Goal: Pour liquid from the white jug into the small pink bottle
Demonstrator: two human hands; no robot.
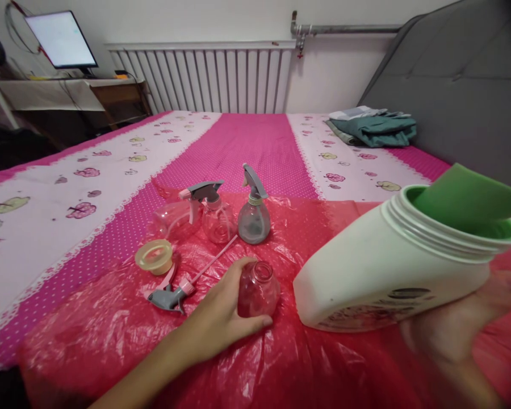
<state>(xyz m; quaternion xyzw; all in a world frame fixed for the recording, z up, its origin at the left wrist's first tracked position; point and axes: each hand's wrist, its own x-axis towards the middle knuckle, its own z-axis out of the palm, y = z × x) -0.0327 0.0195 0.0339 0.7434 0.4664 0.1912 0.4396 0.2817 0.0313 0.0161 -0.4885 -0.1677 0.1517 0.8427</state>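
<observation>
My left hand (pixel 234 307) is wrapped round a small clear bottle (pixel 259 289) with an uncovered neck, standing on a red plastic sheet (pixel 123 324). In my right hand (pixel 455 324) a large white detergent jug (pixel 378 272) is held tilted, its green spout (pixel 472 199) pointing up and right. A detached spray head (pixel 170 296) with a pink collar and long tube lies left of the small bottle. Behind it sits a pale yellow cap (pixel 154 255). Farther back are a grey spray bottle (pixel 254 221), a pink spray bottle (pixel 218 218) and another clear pinkish bottle (pixel 174 221), apparently lying down.
Under the sheet is a bed with a pink patterned cover (pixel 242 142). Folded clothes (pixel 372 128) lie at the back right by a grey headboard (pixel 460 74). A radiator (pixel 208 79) lines the wall; a monitor (pixel 62 40) stands on a desk (pixel 106 94) at left.
</observation>
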